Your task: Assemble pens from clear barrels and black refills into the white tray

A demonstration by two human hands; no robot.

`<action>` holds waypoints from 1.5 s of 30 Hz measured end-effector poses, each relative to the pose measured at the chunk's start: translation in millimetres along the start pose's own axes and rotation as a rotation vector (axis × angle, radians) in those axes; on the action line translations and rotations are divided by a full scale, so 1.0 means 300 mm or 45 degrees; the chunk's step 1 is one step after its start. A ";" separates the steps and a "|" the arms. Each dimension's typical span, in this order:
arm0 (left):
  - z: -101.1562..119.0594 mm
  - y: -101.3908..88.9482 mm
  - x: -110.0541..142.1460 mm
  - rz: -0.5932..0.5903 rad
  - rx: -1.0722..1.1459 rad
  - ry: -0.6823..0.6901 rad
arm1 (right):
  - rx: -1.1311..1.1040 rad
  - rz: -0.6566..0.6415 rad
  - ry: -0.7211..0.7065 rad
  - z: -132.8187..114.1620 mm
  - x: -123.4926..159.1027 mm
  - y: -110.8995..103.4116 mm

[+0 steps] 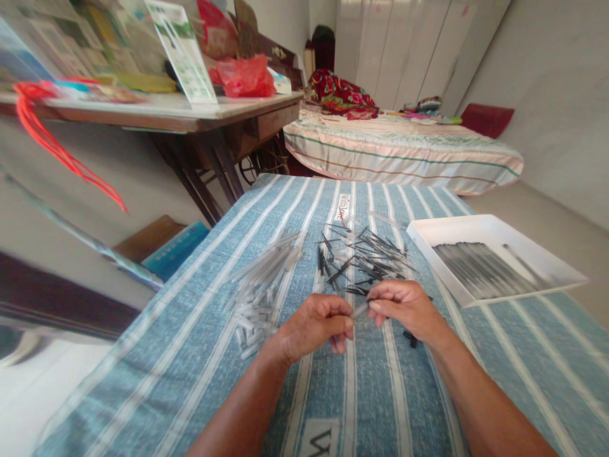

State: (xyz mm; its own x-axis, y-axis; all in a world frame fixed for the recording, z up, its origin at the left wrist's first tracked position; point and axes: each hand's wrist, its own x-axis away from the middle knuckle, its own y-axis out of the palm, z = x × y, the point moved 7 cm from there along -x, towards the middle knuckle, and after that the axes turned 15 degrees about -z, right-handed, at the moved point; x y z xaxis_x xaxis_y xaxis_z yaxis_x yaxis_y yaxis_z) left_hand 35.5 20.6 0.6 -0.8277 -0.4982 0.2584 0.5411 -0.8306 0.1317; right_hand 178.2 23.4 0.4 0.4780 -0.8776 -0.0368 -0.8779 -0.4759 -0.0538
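Small grey piece (360,310): ends covered by left hand (323,320) and right hand (398,304); whether hollow, too small to tell. Left forearm (245,400), right forearm (485,390): cut by near edge. Dark sticks (478,270) in tray (476,230), right: blurred, uncountable. Desk (200,120): cut at left.

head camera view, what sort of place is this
Most likely a bedroom in a home: a bed with a red flowered cloth on it, and tall white cabinet doors behind.
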 end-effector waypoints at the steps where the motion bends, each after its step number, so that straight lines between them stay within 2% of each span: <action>1: -0.001 0.000 0.000 -0.001 -0.001 -0.006 | 0.015 -0.005 0.008 -0.001 0.000 0.001; 16: -0.011 0.024 0.002 -0.114 0.091 -0.053 | -0.010 -0.139 -0.004 -0.009 0.004 0.015; 22: -0.015 0.027 0.007 -0.205 0.160 0.003 | -0.079 -0.136 -0.053 -0.010 0.004 0.023; 32: -0.015 0.013 0.003 -0.130 0.042 -0.057 | -0.023 -0.145 -0.019 -0.006 -0.004 0.026; 37: -0.017 0.008 0.000 -0.093 -0.009 -0.081 | 0.091 -0.175 0.020 -0.012 -0.005 0.030; 45: -0.034 -0.001 -0.008 -0.034 -0.116 -0.097 | 0.266 -0.192 0.213 0.041 -0.007 0.045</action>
State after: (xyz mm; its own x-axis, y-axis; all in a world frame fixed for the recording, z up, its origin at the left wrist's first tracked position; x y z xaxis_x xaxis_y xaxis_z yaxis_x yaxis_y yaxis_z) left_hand 35.8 19.6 -9.7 -0.8262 -0.4578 0.3283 0.5001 -0.8643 0.0533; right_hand 165.8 19.6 -12.5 0.5758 -0.8036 0.1508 -0.7640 -0.5945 -0.2509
